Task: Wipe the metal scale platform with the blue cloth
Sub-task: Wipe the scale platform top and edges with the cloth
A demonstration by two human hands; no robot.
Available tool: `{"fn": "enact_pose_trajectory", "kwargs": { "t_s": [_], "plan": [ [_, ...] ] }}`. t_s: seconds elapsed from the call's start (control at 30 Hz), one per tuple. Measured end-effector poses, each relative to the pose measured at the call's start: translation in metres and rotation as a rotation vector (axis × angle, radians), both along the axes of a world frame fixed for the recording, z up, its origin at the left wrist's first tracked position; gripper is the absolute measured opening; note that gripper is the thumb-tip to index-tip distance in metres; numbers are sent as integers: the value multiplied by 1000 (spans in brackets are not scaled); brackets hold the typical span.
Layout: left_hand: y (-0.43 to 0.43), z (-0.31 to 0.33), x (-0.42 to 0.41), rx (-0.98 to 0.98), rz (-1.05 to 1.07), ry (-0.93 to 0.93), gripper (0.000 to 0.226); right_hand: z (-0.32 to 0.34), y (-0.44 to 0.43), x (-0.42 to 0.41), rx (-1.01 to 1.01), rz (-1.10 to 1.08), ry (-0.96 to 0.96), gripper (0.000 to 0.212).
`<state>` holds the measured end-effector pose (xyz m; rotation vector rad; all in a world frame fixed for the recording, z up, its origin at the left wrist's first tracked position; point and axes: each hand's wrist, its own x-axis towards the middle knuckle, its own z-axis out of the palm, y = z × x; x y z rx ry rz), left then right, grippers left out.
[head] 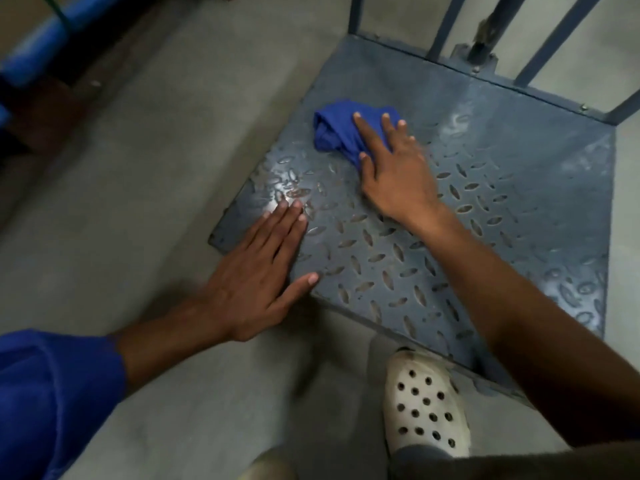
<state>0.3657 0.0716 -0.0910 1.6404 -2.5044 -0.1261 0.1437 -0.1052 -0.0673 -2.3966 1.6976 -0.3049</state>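
Blue cloth: the blue cloth [341,133] lies bunched on the far-left part of the metal scale platform [502,209], well in from its edges; its left end is rolled into folds, and its right part is hidden under a hand.

Right hand: the right hand [398,168] lies palm down on the cloth, fingers spread and pointing away from the person, fingertips on the fabric and the thumb at the cloth's near edge. It presses the cloth flat to the plate and does not pinch it. The bare forearm crosses the platform from the lower right.

Scale platform: a square grey-blue steel plate with raised oval tread marks, sitting low on the floor. A bright sheen shows near its left corner, and paler smears show along the right side and near the far edge.

Left hand: the left hand [256,275] rests flat and empty on the platform's near-left corner, fingers straight and pressed together, thumb held out to the side. The heel of the hand hangs over the plate's edge above the floor.

Blue sleeve: a blue sleeve [52,393] covers the left arm up to the forearm.

Guard rail: grey-blue metal bars [446,26] rise from the platform's far edge.

White clog: a perforated white clog [424,407] stands on the floor just beside the platform's near edge.

Floor: smooth grey concrete floor [145,161] surrounds the scale.
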Motion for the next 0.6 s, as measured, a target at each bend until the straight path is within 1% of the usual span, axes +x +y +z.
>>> {"fn": "enact_pose_trajectory", "kwargs": {
  "t_s": [0.07,0.13,0.2,0.23,0.33,0.43,0.53,0.6],
  "plan": [
    [7,-1,10,-11,-31,2,84,4,9,28,4,88,-5,59],
    [10,-2,19,-5,-58,6,82,6,35,52,14,228,-9,60],
    [11,-4,28,7,-75,0,80,5,70,61,9,329,-19,61],
    [12,-4,33,9,-84,-7,79,5,84,57,14,343,-26,60],
    [16,-4,41,28,-105,3,77,3,95,20,39,253,-37,57],
    [12,-1,38,33,-99,16,76,1,60,-13,-8,85,-29,56],
    [-12,7,42,115,-90,45,74,0,23,-17,-2,3,-19,57],
    [-40,11,50,144,-83,83,71,0,20,-7,-4,13,-7,57]
  ]
}}
